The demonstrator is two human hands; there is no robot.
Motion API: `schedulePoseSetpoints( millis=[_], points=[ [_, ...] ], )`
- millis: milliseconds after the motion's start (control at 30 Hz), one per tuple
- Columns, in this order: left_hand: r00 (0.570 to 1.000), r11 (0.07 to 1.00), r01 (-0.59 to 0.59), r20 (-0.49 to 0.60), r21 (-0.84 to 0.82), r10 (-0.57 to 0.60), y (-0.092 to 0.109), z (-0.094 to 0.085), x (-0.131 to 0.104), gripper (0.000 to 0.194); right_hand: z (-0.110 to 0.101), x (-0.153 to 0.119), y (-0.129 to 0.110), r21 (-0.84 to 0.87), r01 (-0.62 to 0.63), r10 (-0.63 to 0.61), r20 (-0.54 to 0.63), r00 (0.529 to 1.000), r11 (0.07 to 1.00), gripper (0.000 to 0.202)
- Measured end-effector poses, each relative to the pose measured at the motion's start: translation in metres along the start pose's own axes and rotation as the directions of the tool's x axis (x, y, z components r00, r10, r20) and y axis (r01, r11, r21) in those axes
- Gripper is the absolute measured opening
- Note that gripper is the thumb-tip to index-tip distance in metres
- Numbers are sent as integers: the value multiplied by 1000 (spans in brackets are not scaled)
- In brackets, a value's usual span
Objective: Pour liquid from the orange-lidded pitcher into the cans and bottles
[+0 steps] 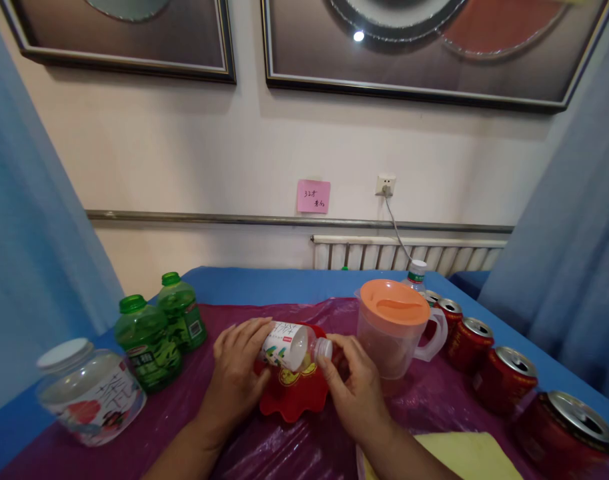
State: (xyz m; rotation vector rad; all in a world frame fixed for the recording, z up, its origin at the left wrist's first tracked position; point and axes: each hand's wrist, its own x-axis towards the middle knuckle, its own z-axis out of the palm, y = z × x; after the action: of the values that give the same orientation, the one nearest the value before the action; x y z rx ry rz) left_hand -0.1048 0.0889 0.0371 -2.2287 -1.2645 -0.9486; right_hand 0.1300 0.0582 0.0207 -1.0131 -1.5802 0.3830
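A clear plastic bottle (298, 348) with a white printed label lies tilted on its side between my hands, its white cap (324, 349) toward the right. My left hand (239, 363) wraps round the bottle's base end. The fingers of my right hand (355, 383) pinch the white cap at the neck. Below the bottle lies a red scalloped mat (294, 399) with a yellow design. Close to my right hand stands a clear pitcher (387, 343) with an orange lid (394, 303).
At left stand two green bottles without caps (147, 350) and a white-lidded jar (91, 393). Several red cans (504, 380) line the right side, near a clear bottle (417, 273). A yellow cloth (464, 453) lies at front right on the purple plastic sheet (284, 450).
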Motion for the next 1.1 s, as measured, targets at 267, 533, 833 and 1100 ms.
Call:
schedulePoseSetpoints(
  millis=[267, 533, 833, 1100],
  points=[
    [1000, 999, 27, -3, -27, -27, 0, 0, 0, 58, -4, -2, 0, -74, 248, -249, -14, 968, 966, 45],
    [998, 998, 60, -2, -34, -60, 0, 0, 0, 59, 1, -8, -4, -55, 193, -195, -25, 981, 980, 57],
    [1000, 999, 21, 0, -50, -21, 1, -1, 1, 59, -1, -2, 1, -27, 84, -84, -9, 996, 996, 33],
    [989, 981, 148, -7, -128, -150, -5, 7, -1, 56, -6, -6, -8, -31, 185, -188, -136, 973, 982, 45]
  ],
)
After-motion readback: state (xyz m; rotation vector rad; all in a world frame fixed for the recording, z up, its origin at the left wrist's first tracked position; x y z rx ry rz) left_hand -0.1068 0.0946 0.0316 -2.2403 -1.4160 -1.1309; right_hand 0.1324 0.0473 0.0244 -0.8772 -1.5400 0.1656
